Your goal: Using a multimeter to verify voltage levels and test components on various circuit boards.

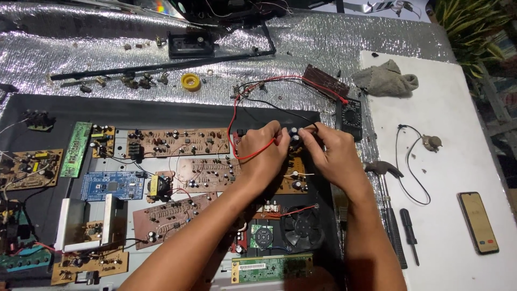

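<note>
My left hand (262, 152) pinches a red probe lead (232, 116) against a dark capacitor (295, 134) on a brown circuit board (295, 175). Facing it, my right hand (333, 156) holds the black probe lead (280, 108) at the same capacitor. Both leads run back to a black multimeter (351, 116) beyond the hands. The fingertips and the probe tips hide each other where they meet.
Several brown, green and blue circuit boards (177, 141) lie on a black panel (161, 113) over silver foil. A small fan (302, 227) sits below my hands. On the white board at the right are a hammer (389, 210), a screwdriver (409, 234), a phone (478, 222), a rag (385, 80) and a wired part (431, 143).
</note>
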